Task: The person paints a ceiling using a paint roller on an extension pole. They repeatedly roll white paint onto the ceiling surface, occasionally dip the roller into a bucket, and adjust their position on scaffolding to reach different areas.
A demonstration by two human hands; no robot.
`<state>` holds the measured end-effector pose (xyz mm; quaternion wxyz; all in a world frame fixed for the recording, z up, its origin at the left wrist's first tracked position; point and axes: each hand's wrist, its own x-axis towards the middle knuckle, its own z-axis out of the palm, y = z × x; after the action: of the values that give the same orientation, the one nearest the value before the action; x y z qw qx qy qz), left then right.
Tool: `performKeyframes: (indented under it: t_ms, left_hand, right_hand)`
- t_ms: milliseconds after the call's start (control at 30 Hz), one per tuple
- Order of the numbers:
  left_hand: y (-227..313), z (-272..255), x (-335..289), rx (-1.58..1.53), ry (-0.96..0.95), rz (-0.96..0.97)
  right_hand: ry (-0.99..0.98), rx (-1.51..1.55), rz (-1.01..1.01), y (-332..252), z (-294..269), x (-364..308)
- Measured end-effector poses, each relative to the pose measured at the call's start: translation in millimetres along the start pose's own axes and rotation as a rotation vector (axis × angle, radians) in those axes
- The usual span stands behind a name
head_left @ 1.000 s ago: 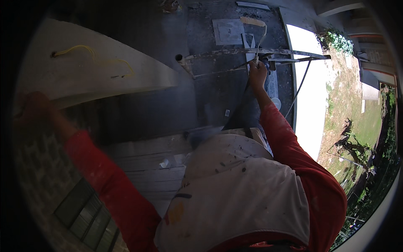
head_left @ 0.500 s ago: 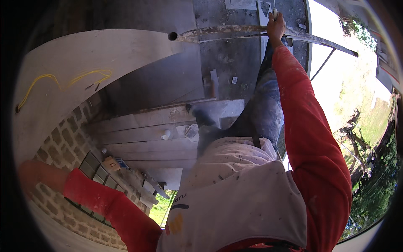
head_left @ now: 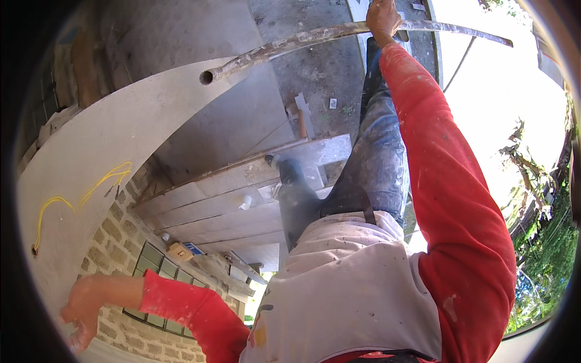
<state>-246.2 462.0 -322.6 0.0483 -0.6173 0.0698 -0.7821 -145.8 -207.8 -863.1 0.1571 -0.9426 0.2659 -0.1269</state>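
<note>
My right hand (head_left: pixel 384 23) is at the top edge, with its fingers closed and partly cut off by the picture rim. What they hold cannot be made out now; the earlier view shows a slim, pale-handled tool in them. A long, plaster-spattered metal pole (head_left: pixel 296 41) runs crosswise behind this hand. At the lower left my left hand (head_left: pixel 85 308) is beside the pale wall surface (head_left: pixel 66 266), somewhat blurred. Its fingers are bent and apart, and nothing shows in them. Yellow cable (head_left: pixel 57 199) comes out of a hole in that surface.
Below me is a platform of wooden planks (head_left: pixel 206 209), with a small white cup-like item (head_left: pixel 246 202) on it. A stone wall (head_left: pixel 112 233) with a dark window grid (head_left: pixel 158 263) stands at left. A cardboard box (head_left: pixel 180 251) sits near it. Bright ground and trees lie right.
My view has shifted; the pole and my right hand appear higher. My left hand has swung lower and inward, its fingers now visible. The held tool has left the view.
</note>
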Motion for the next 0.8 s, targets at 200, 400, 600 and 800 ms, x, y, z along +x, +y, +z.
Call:
performKeyframes:
  t_ms: [200,400,600,800]
  left_hand:
    - [294,-28,-251,-0.917,-1.575,-0.64]
    - [340,-39,-425,-0.788,-1.955,-0.117]
    - [359,-8,-423,-0.595,-2.27,0.016]
    - [359,-12,-426,-0.521,-2.26,0.083]
  right_hand:
    - [0.145,-0.039,-0.071,16,9,1]
    - [0.116,-0.008,-0.036,0,0,2]
    - [0.161,0.057,-0.062,11,7,4]
    - [0.138,-0.005,-0.033,9,13,5]
